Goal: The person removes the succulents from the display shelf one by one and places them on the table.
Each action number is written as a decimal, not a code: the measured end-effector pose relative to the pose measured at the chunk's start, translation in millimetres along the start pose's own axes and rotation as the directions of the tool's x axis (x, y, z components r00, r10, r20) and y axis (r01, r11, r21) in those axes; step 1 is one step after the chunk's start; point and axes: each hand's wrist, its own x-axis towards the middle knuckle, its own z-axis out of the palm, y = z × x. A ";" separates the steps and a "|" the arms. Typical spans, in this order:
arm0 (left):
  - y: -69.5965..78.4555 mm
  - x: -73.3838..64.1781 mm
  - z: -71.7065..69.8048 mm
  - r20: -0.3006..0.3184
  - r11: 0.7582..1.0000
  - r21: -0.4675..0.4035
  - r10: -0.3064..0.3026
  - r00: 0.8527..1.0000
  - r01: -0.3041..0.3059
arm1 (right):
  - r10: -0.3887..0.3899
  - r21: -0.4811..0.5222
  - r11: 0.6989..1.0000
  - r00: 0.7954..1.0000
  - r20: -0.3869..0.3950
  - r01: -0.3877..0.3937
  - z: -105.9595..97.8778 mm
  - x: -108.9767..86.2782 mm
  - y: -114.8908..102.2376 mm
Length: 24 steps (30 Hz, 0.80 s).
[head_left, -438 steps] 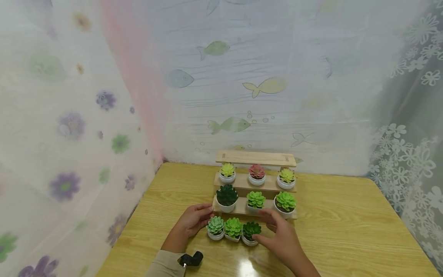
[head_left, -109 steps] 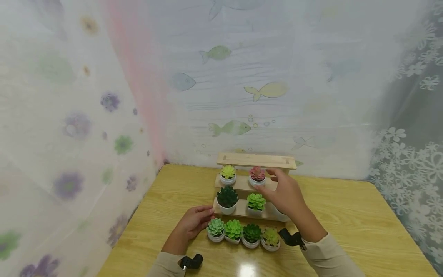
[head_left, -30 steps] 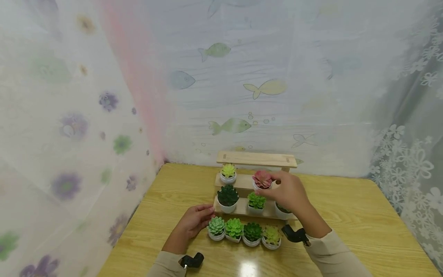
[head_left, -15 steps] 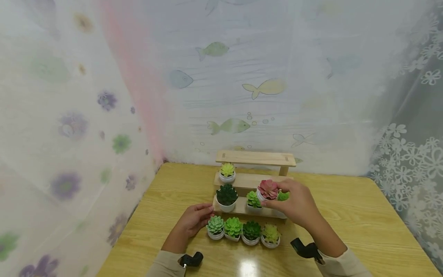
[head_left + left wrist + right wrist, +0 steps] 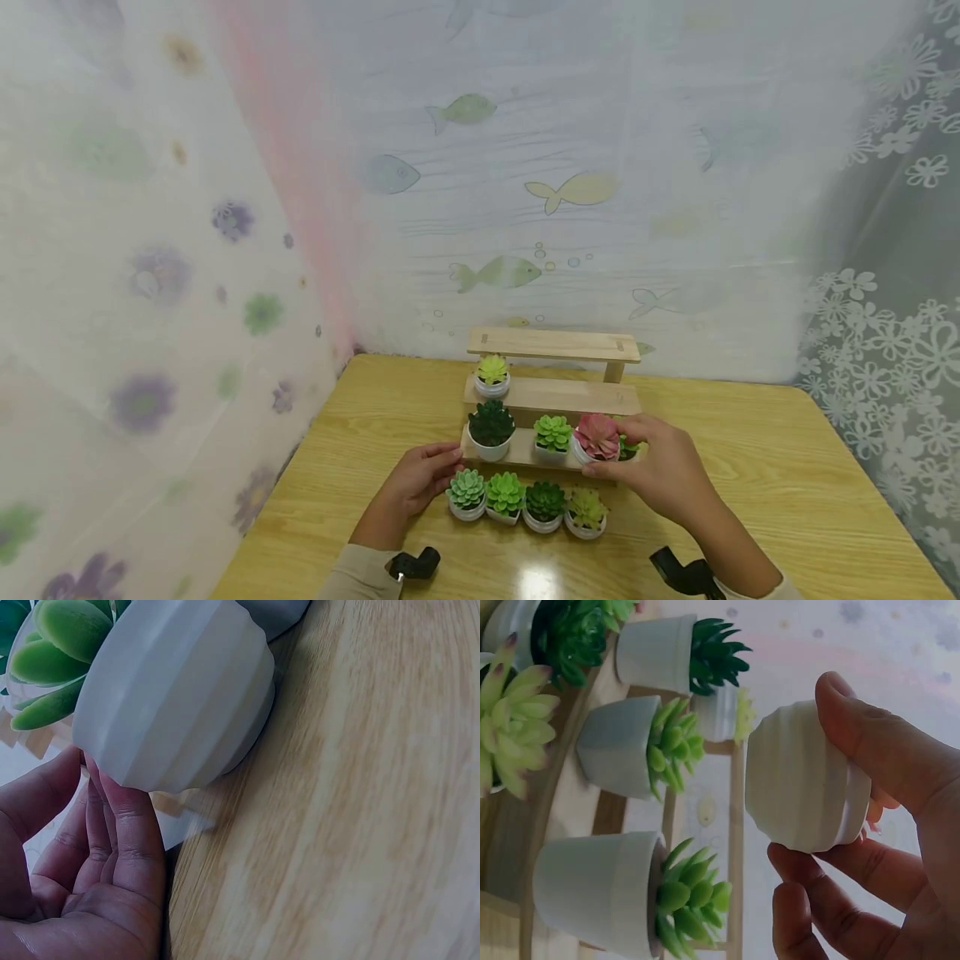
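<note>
While a pale fish-print backdrop point(image 5: 577, 225) fills the rear, a wood-grain table point(image 5: 757, 475) spans the front, and on it stands a tiered wooden stand point(image 5: 562, 393). Right hand point(image 5: 663, 467), thumb one side and fingers the other, clamped on the white pot of the pink succulent point(image 5: 597, 439), held up off the boards by the right end of the lowest one. Left hand point(image 5: 420, 481) pinches the left end of that lowest board, fingertips partly behind a pot in the left wrist view. Lowest board, left to right: big dark green plant point(image 5: 491, 429), bright green plant point(image 5: 552, 437) in an angular pot, then a green plant point(image 5: 600, 892) partly blocked by the pink one and the right hand in the head view. Middle board: yellow-green plant point(image 5: 492, 377), left end. On the table before the stand, four smaller pots in a close row: pale green succulent point(image 5: 467, 492), light green succulent point(image 5: 506, 497), dark green succulent point(image 5: 544, 505), yellowish succulent point(image 5: 587, 512), all upright
</note>
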 end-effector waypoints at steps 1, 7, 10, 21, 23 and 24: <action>0.0 0.0 -0.1 0.002 1.000 0.000 0.001 1.000 -0.001 | 0.004 0.012 1.000 1.000 0.006 -0.004 -0.3 -1.2 1.6; 0.3 0.2 0.1 0.006 1.000 -0.008 0.004 1.000 -0.004 | 0.002 0.046 0.999 0.999 0.035 -0.003 -1.0 -7.7 12.8; 0.6 -0.3 0.3 -0.001 1.000 -0.009 0.004 1.000 -0.004 | -0.001 0.044 0.999 0.999 0.052 -0.001 -1.5 -11.0 18.4; 1.7 -2.3 1.6 -0.012 1.000 -0.003 -0.005 1.000 0.005 | 0.006 0.084 0.996 0.990 0.138 -0.018 -3.6 -23.9 48.3; 1.7 -3.2 1.9 -0.010 1.000 -0.002 -0.003 1.000 0.003 | -0.009 0.102 0.995 0.986 0.167 -0.008 -4.2 -25.1 53.2; 1.7 -3.7 2.1 -0.010 1.000 -0.002 -0.002 1.000 0.002 | -0.015 0.110 0.994 0.984 0.180 -0.006 -4.6 -25.7 55.4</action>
